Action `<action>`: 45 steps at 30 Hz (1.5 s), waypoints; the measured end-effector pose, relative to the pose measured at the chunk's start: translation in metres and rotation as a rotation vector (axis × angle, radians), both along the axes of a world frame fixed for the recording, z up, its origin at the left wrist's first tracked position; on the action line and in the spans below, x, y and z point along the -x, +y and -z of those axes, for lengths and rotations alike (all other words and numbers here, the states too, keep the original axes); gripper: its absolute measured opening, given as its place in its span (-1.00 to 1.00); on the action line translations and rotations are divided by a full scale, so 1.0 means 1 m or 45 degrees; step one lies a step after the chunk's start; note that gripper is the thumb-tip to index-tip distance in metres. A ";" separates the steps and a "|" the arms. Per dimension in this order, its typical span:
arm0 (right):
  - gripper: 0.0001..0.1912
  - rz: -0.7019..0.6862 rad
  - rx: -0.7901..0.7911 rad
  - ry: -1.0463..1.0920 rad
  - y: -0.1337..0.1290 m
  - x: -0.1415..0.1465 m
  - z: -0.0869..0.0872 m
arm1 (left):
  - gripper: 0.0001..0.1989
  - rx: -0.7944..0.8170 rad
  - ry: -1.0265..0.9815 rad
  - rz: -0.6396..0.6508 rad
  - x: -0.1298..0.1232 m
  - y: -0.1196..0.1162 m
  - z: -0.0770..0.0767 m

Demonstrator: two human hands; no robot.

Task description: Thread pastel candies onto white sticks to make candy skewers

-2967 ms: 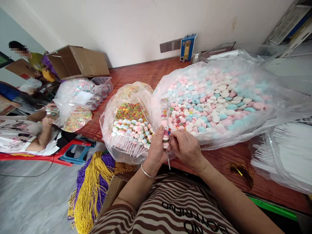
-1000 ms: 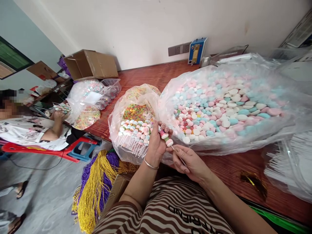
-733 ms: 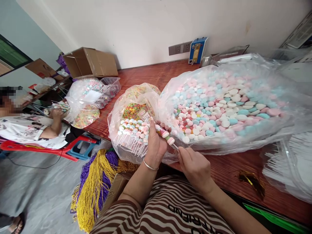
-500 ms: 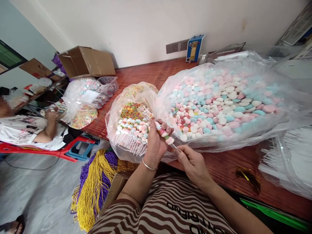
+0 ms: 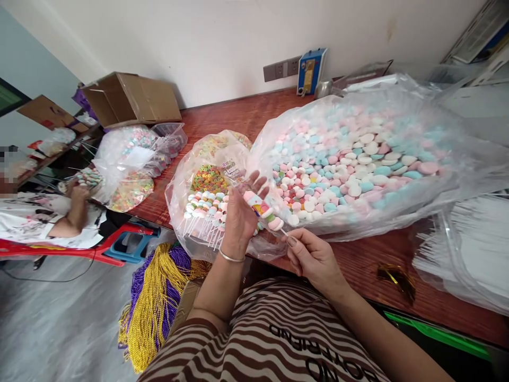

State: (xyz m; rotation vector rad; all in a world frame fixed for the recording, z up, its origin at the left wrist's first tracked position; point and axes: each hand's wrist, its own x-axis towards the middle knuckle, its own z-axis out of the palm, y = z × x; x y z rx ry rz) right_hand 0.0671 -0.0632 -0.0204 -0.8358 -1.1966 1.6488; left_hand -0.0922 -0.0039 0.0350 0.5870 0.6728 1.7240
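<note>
My right hand [image 5: 316,262] pinches the white stick of a candy skewer [image 5: 274,222] between thumb and fingertips. Pink, white, green and yellow candies are threaded along it, slanting up and left across my left palm. My left hand [image 5: 239,223] is open, its fingers spread behind the skewer. Clear printed plastic [image 5: 234,171] shows around the skewer's upper end; how far it covers the candies is hard to make out. Just left of that hand, several finished candy skewers [image 5: 204,207] lie in a row on a clear bag of small ring candies [image 5: 207,178], sticks toward me.
A big clear bag of pastel candies [image 5: 358,159] fills the right of the red-brown table [image 5: 222,116]. White sticks in plastic [image 5: 461,249] lie at far right. Bead strings [image 5: 155,302] hang below. A co-worker's arm [image 5: 75,212] is at left, near a cardboard box [image 5: 131,98].
My left hand's fingers have uncurled from around the skewer and spread apart. My right hand still pinches the stick. The camera view has shifted slightly.
</note>
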 end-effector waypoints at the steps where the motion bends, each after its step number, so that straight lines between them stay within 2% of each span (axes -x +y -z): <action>1: -0.60 -0.050 0.034 0.006 0.000 -0.001 0.000 | -0.59 -0.033 -0.005 0.014 0.004 0.002 -0.003; 3: -0.57 -0.152 0.144 0.042 -0.001 -0.001 -0.001 | -0.63 -0.038 -0.012 0.043 0.008 0.005 -0.007; 6: -0.57 -0.319 0.356 0.163 -0.001 0.002 -0.003 | -0.75 0.067 -0.023 0.014 0.004 0.004 -0.011; 8: -0.58 -0.358 0.415 0.213 -0.001 0.004 -0.005 | -0.77 0.144 -0.061 -0.028 -0.003 0.003 -0.013; 9: -0.59 -0.331 0.383 0.188 -0.001 0.004 -0.005 | -0.77 0.173 -0.087 -0.036 -0.007 0.003 -0.014; 10: -0.61 -0.266 0.297 0.114 0.000 0.004 -0.006 | -0.77 0.198 -0.110 -0.036 -0.009 0.003 -0.015; 12: -0.67 -0.032 -0.037 -0.167 0.000 0.003 -0.005 | -0.79 0.232 -0.146 -0.029 -0.013 0.004 -0.016; 16: -0.79 0.459 -0.985 -0.844 0.004 0.001 0.003 | -0.79 0.236 -0.169 -0.029 -0.017 0.006 -0.010; 18: -0.80 0.549 -1.307 -1.019 0.006 0.002 0.008 | -0.78 0.237 -0.148 -0.027 -0.019 0.006 -0.005; 20: -0.81 0.564 -1.418 -1.077 0.007 0.005 0.009 | -0.75 0.257 -0.122 -0.011 -0.023 0.004 -0.001; 22: -0.80 0.525 -1.302 -1.015 0.007 0.008 0.007 | -0.71 0.262 -0.132 0.039 -0.029 0.001 0.003; 23: -0.79 0.476 -1.149 -0.933 0.007 0.009 0.005 | -0.70 0.248 -0.148 0.071 -0.032 -0.001 0.005; 27: -0.66 0.110 -0.224 -0.366 0.009 0.013 -0.005 | -0.73 0.164 -0.177 0.190 -0.039 -0.007 0.013; 28: -0.64 0.047 -0.075 -0.248 0.009 0.013 -0.006 | -0.74 0.174 -0.167 0.210 -0.039 -0.007 0.014; 29: -0.64 0.023 -0.008 -0.181 0.010 0.013 -0.007 | -0.75 0.195 -0.160 0.224 -0.038 -0.007 0.015; 30: -0.65 0.043 -0.023 -0.177 0.011 0.012 -0.008 | -0.76 0.216 -0.157 0.226 -0.036 -0.006 0.015; 32: -0.68 0.162 -0.226 -0.345 0.012 0.010 -0.006 | -0.76 0.225 -0.168 0.183 -0.030 -0.003 0.014; 35: -0.73 0.378 -0.752 -0.804 0.013 0.006 -0.001 | -0.78 0.193 -0.155 0.096 -0.021 0.002 0.008; 37: -0.74 0.461 -1.089 -1.081 0.014 0.004 0.004 | -0.83 0.224 -0.130 0.052 -0.017 0.003 0.003; 39: -0.73 0.497 -1.309 -1.257 0.015 0.002 0.008 | -0.84 0.289 -0.130 -0.003 -0.018 0.003 -0.003; 42: -0.72 0.473 -1.389 -1.315 0.015 0.004 0.011 | -0.81 0.365 -0.131 -0.052 -0.024 0.000 -0.006; 44: -0.73 0.436 -1.271 -1.209 0.014 0.007 0.009 | -0.75 0.377 -0.112 -0.036 -0.031 -0.003 -0.002; 45: -0.72 0.418 -1.143 -1.105 0.013 0.009 0.008 | -0.73 0.365 -0.101 -0.014 -0.034 -0.004 0.001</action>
